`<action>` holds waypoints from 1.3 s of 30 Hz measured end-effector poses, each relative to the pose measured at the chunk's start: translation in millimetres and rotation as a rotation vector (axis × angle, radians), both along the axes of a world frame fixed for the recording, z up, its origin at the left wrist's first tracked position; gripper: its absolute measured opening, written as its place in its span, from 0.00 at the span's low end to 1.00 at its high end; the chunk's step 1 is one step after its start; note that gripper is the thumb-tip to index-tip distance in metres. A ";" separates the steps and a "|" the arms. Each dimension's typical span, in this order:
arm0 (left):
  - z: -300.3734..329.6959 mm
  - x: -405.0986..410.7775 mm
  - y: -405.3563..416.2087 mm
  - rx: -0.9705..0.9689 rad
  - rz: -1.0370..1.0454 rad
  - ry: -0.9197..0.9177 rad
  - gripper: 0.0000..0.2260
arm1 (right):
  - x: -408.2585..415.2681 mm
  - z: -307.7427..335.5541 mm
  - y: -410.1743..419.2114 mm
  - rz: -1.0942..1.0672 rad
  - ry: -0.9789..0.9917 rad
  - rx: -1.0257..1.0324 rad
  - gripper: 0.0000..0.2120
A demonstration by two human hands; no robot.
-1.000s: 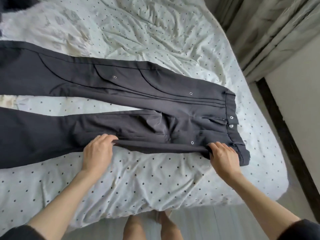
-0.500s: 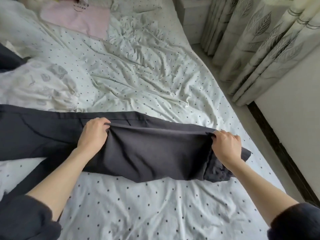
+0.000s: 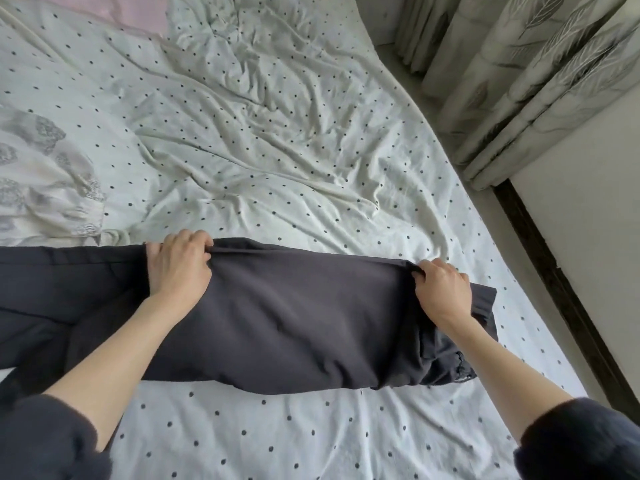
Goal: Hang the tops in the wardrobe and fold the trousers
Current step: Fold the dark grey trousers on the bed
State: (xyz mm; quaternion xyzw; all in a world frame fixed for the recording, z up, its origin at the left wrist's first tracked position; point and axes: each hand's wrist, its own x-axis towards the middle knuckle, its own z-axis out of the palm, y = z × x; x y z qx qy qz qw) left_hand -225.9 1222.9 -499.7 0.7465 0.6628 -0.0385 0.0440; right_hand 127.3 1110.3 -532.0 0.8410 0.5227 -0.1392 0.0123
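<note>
Dark grey trousers (image 3: 294, 317) lie across the dotted bed sheet (image 3: 277, 150), one leg folded over the other, waistband toward the right. My left hand (image 3: 178, 263) grips the far edge of the upper leg near the thigh. My right hand (image 3: 441, 289) pinches the same edge at the waistband end. The trouser legs run off the left side of the view. A pink garment (image 3: 138, 12) shows at the far top of the bed.
A white top with a grey leaf print (image 3: 45, 188) lies on the bed at the left, just beyond the trousers. Leaf-patterned curtains (image 3: 519, 74) hang at the right. A dark skirting board (image 3: 561, 289) runs along the wall beside the bed.
Both hands have carried the near trouser leg up and over onto the far leg, away from me. The hands now sit at the far edge of the folded trousers.
</note>
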 end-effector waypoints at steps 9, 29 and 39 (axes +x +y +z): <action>4.6 91.0 -34.7 -0.024 -0.406 -0.078 0.15 | 41.8 8.9 8.0 0.076 0.162 -0.124 0.20; -28.4 160.8 -33.1 0.062 -0.268 -0.151 0.15 | 67.7 13.0 12.2 0.189 0.057 -0.151 0.19; 2.1 32.5 -108.6 0.103 -0.186 -0.055 0.33 | -100.0 27.3 -32.6 0.521 0.115 -0.008 0.26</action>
